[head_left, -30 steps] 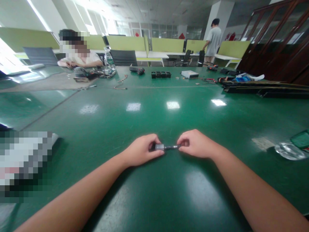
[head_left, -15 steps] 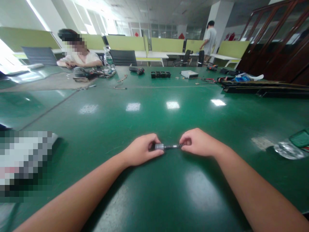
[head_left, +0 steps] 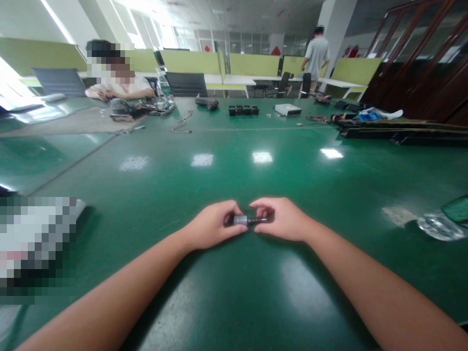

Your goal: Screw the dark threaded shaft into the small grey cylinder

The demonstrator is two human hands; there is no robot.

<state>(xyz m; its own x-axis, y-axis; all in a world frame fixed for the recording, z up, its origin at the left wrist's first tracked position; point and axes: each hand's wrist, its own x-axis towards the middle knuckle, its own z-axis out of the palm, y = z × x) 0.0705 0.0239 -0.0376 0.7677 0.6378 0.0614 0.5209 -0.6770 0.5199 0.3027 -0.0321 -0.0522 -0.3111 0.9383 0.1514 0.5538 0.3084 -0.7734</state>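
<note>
My left hand (head_left: 212, 225) is closed around the thick grey handle of a small screwdriver (head_left: 240, 220), with thumb and forefinger on its sides. The slim dark shaft points right and ends in a shiny metal length. My right hand (head_left: 285, 218) reaches around that shaft from the right, thumb below and forefinger above, with a gap between them. The shaft's tip lies inside this gap, close to the curled fingers; whether they touch it, I cannot tell. The screwdriver is low over the green tabletop (head_left: 234, 185).
A blurred pale box-like thing (head_left: 36, 234) stands at left. On the right lies a clear glass dish (head_left: 438, 227). Along the far side are a black block (head_left: 243, 110), a white box (head_left: 287, 109), cables and long dark panels (head_left: 402, 130). A person sits at far left; another stands behind.
My right hand has slid left along the shaft from its tip, and its thumb and forefinger have parted. The left hand has stayed in place. The person at the back has shifted slightly.
</note>
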